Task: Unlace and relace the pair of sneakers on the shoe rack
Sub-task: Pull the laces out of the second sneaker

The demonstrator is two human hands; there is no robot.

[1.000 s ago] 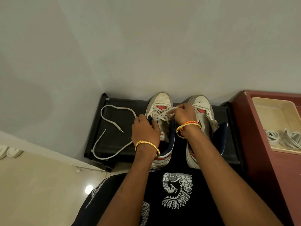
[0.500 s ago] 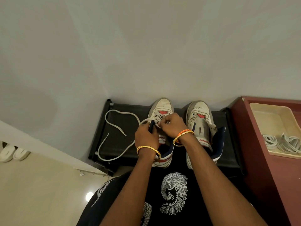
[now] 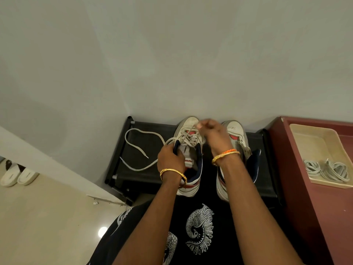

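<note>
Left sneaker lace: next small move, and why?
Probably keep drawing the white lace up through the eyelet: the right hand pinches it above the white left sneaker, the left hand grips the collar, and slack lies on the black rack.

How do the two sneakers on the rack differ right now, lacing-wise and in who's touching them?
The left sneaker has a lace crossing its eyelets, one end trailing loose across the rack; on the right sneaker no lace shows. The left hand grips the left sneaker's collar while the right hand pinches its lace up near the toe; the right sneaker looks untouched. Both are white with navy lining, toes toward the wall.
</note>
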